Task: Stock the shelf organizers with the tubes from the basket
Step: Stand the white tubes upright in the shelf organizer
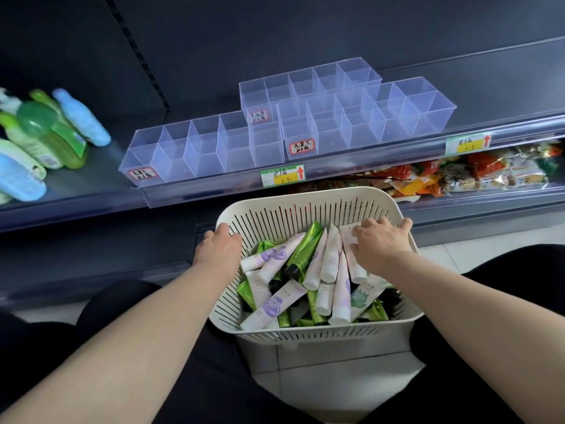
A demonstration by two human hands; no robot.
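Observation:
A cream slotted basket (305,206) sits on the floor between my knees, filled with several tubes: white ones with purple print (276,304) and green ones (304,244). My left hand (218,250) grips the basket's left rim, its fingers curled over the edge. My right hand (380,243) lies palm down, fingers spread, on pale tubes (331,255) at the basket's far right. Three clear divided organizers stand empty on the shelf above: one on the left (195,148), one further back (305,84), one on the right (367,123).
Green and blue bottles (46,133) lie at the shelf's left end. Snack packets (458,175) fill the lower shelf on the right. Price tags (282,175) hang on the shelf's front rail. Under the basket is a pale tiled floor (330,390).

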